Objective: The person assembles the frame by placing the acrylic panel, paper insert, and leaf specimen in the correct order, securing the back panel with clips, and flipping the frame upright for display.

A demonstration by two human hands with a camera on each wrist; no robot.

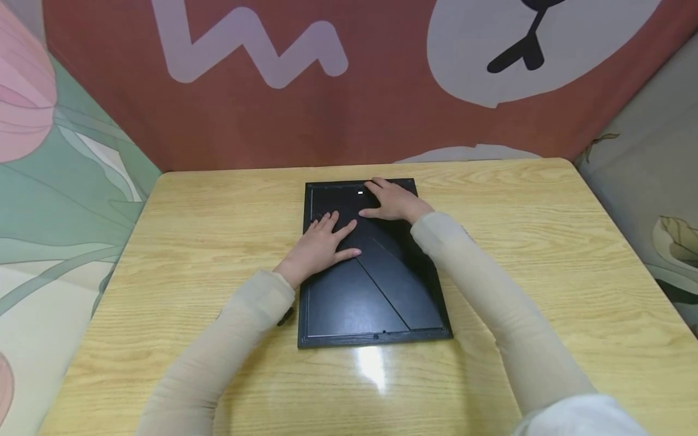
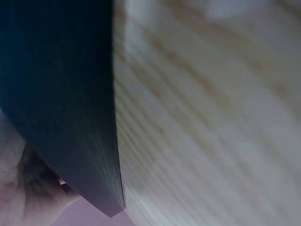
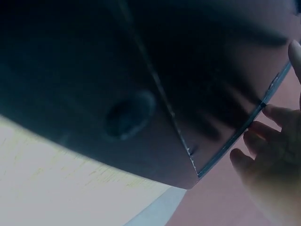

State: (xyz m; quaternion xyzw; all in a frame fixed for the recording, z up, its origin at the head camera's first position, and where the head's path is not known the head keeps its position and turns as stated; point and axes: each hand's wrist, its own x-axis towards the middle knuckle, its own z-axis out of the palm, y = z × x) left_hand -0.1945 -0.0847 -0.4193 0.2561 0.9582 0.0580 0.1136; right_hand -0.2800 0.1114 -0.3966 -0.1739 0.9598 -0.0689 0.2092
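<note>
A black picture frame (image 1: 338, 309) lies on the table with its back facing up. Its stand leg (image 1: 400, 281) lies flat, slanting toward the lower right corner. My left hand (image 1: 319, 248) rests with spread fingers on the left middle of the backing. Toward the top right, my right hand (image 1: 397, 203) lies over the backing, thumb apart and fingertips near the far edge. In the right wrist view, the fingers of that hand (image 3: 275, 155) reach along the frame's edge (image 3: 230, 143). The left wrist view has the frame's dark side (image 2: 66, 103) close up, with part of the hand (image 2: 23, 188) behind it.
The frame lies on a light wood-grain table (image 1: 218, 206), near its far edge. Behind that edge stands a red-brown printed backdrop (image 1: 376, 115). A small dark item (image 1: 286, 316) shows beside the left wrist. Patterned panels (image 1: 76, 200) flank the table.
</note>
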